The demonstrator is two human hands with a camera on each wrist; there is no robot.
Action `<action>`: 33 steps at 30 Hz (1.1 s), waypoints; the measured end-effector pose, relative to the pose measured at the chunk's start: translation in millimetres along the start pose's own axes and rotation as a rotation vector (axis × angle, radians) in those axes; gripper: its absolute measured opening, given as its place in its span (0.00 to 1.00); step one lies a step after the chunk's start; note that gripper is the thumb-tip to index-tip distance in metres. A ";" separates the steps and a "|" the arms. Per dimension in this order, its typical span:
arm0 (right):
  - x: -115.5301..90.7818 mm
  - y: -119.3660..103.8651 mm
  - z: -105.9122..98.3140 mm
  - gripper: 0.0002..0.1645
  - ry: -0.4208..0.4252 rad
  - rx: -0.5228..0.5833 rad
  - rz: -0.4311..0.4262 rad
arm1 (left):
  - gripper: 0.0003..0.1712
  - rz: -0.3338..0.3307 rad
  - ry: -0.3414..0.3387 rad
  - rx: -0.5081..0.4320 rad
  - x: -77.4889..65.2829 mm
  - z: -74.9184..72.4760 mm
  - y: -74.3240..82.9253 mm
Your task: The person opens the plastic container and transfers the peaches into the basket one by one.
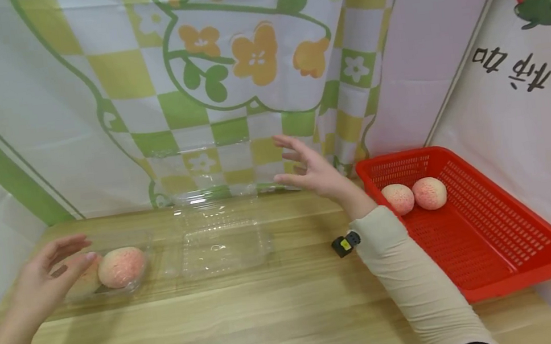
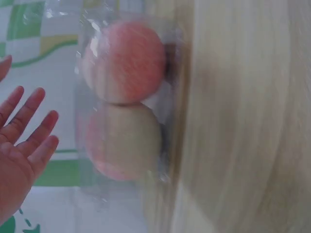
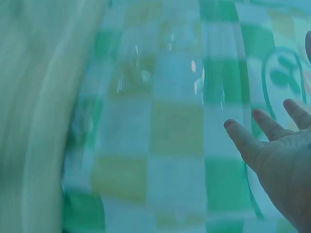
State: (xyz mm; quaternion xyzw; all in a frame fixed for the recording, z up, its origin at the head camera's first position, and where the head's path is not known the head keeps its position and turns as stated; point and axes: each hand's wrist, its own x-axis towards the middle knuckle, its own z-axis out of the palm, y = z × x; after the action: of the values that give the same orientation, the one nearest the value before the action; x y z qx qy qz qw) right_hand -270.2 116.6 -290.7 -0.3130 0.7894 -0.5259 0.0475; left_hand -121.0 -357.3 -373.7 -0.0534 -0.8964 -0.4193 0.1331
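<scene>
At left, two peaches (image 1: pixel 122 267) sit in a clear box (image 1: pixel 140 282) near the loose, empty left hand (image 1: pixel 45 276), while at far centre the right hand (image 1: pixel 316 174), spread and empty, could topple an open box's (image 1: pixel 223 250) raised lid (image 1: pixel 209 174) by brushing it.

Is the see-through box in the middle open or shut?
Open. The clear box has its lid raised up at the back, not folded down over the bottom part.
</scene>
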 end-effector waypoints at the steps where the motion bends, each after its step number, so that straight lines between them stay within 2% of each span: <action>1: 2.0 -0.3 9.9 0.48 -0.009 0.022 -0.003 | 0.25 -0.014 0.004 0.008 0.2 -0.1 -2.8; 7: 6.1 2.7 71.6 0.50 -0.064 0.145 -0.030 | 0.35 -0.158 -0.036 -0.001 4.3 -1.8 -13.7; 11: 3.4 5.5 113.7 0.51 -0.106 0.213 -0.004 | 0.42 -0.224 -0.047 -0.003 5.4 -5.5 -20.4; 17: 3.1 3.1 167.8 0.52 -0.203 0.248 0.065 | 0.45 -0.254 -0.062 -0.002 4.3 -11.4 -35.7; 24: 6.5 -6.2 211.1 0.53 -0.271 0.291 0.111 | 0.45 -0.273 -0.095 -0.044 -1.3 -15.6 -51.9; 28: 8.2 -11.0 233.6 0.53 -0.271 0.334 0.149 | 0.46 -0.268 -0.132 -0.063 -6.8 -15.7 -61.8; 33: 11.8 -14.1 255.6 0.55 -0.217 0.352 0.213 | 0.50 -0.289 -0.185 -0.050 -8.3 -17.2 -67.0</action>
State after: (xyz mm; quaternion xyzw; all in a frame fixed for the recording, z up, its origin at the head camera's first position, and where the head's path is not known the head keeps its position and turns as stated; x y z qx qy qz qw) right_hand -170.1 -98.0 -388.6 -0.2694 0.7044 -0.6108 0.2411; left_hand -123.6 -413.4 -414.9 0.0343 -0.8924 -0.4497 -0.0129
